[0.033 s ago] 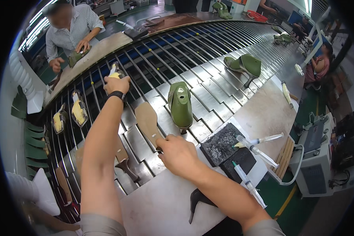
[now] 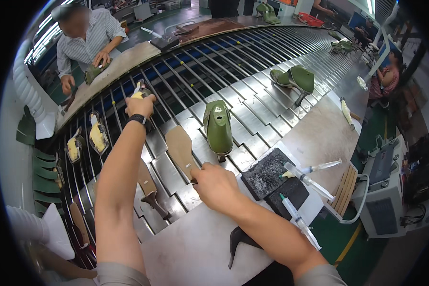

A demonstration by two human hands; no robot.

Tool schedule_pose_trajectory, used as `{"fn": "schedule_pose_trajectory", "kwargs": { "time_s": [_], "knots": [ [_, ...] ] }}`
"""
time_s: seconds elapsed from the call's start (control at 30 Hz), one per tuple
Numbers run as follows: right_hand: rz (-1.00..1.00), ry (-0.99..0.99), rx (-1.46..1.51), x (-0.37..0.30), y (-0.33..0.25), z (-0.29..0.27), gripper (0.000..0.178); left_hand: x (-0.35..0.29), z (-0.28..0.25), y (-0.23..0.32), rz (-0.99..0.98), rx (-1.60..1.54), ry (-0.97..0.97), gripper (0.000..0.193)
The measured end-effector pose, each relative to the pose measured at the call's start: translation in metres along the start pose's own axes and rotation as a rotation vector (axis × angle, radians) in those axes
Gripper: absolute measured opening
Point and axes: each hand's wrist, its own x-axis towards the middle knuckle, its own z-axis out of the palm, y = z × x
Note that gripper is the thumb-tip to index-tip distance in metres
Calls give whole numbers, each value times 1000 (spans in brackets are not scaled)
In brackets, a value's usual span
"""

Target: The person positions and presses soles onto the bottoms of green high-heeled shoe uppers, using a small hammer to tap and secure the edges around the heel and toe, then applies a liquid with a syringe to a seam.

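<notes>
My left hand (image 2: pixel 141 106) is reached out over the conveyor, fingers closed round an upturned shoe (image 2: pixel 139 92) with a yellow underside. Part of that shoe is hidden by the hand. Closer to me, my right hand (image 2: pixel 216 187) grips the narrow end of a tan shoe sole (image 2: pixel 179 144), whose broad end points away. Whether a heel is fixed under the right fingers is hidden. Just right of the sole stands a green heeled shoe (image 2: pixel 218 127). Two more upturned yellow-bottomed shoes (image 2: pixel 98 135) lie on the rails to the left.
A black pad (image 2: pixel 264 172) with several syringes (image 2: pixel 301 223) lies on the bench at right. Another heeled sole (image 2: pixel 150 189) rests beside my left forearm. Farther right stands a second green shoe (image 2: pixel 298 78). A co-worker (image 2: pixel 88 38) handles a green shoe across the conveyor.
My left hand has drawn back very slightly, still round the upturned shoe. The right hand keeps its grip on the sole. The co-worker's lower hand has moved down.
</notes>
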Motion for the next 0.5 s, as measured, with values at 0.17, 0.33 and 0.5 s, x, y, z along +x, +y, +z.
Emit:
{"fn": "schedule_pose_trajectory", "kwargs": {
  "time_s": [0.17,0.33,0.5],
  "knots": [
    [-71,179,228,9,1,2,19,-57,-134,-70,266,-403,-253,77],
    [-290,702,460,-26,-24,-35,24,-250,-286,-148,480,-462,-138,97],
    [-803,696,14,-109,-73,-60,47,-394,-390,-264,723,399,262,107]
  ]
}}
